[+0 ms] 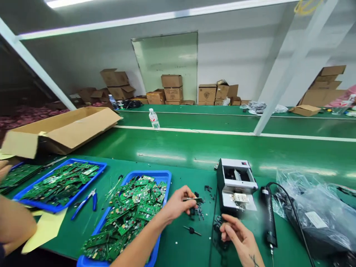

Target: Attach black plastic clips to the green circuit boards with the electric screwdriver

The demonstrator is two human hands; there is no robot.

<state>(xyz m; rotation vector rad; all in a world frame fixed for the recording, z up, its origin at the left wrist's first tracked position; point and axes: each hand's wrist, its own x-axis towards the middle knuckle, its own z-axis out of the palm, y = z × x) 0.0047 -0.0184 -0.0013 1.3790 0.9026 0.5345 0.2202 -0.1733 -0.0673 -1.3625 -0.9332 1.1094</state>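
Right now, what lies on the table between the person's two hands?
In the head view, small black parts and one black pin-like piece lie on the table between the left hand, pinching a dark piece, and the right hand.

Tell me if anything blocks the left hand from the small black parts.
Nothing visible does: the left hand, pinching a thin dark piece, is right beside the small black parts on the green table.

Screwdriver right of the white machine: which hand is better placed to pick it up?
Right, probably: the right hand lies just beside the screwdriver, while the left hand is farther off and pinches a small part.
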